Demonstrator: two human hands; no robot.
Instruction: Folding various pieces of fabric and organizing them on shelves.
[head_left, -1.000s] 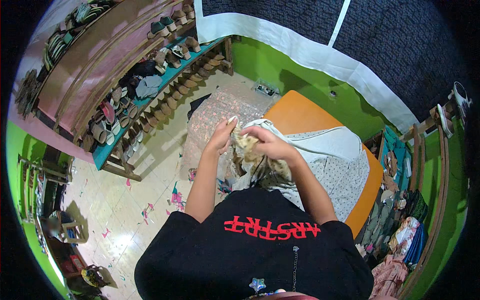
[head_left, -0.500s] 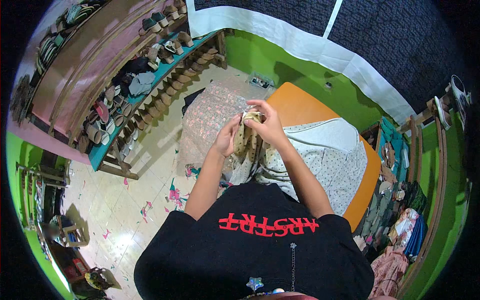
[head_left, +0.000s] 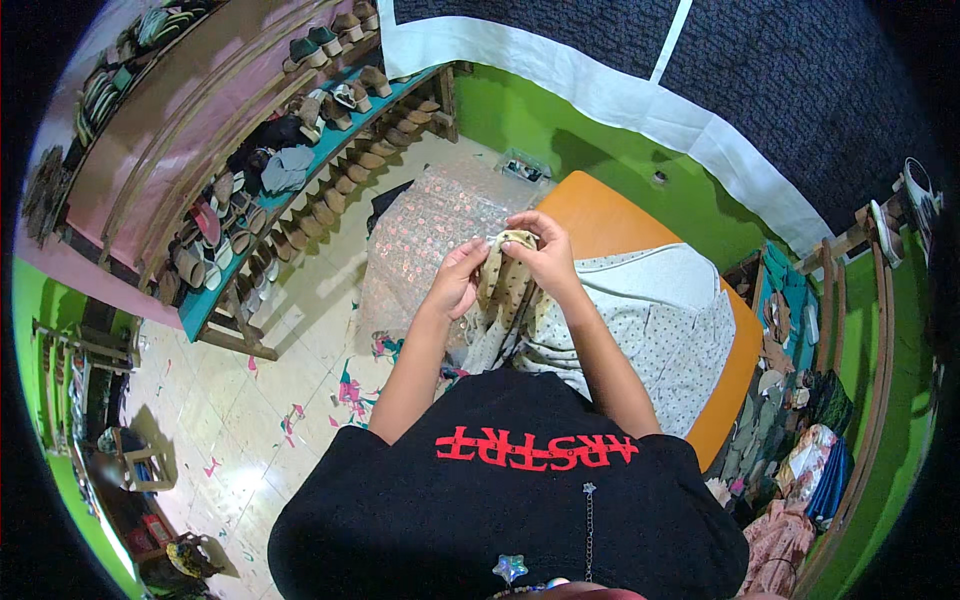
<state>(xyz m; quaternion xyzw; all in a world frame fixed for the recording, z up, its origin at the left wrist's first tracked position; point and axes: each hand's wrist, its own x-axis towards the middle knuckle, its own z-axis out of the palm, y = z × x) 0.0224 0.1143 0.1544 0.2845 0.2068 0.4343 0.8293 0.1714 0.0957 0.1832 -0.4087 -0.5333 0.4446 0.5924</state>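
The left hand (head_left: 457, 280) and right hand (head_left: 546, 254) both pinch the top of the spotted cream cloth (head_left: 492, 296), which hangs down in front of the black shirt (head_left: 390, 530), near the orange surface (head_left: 598, 212). If the pinch is too loose, it may slip. If it joins the pale spotted cloth (head_left: 668, 335), which I cannot tell, a hard tug could drag that too

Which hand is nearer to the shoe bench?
Left. The left hand is to the right of the bench; the right hand is farther right. Both hold the spotted cloth.
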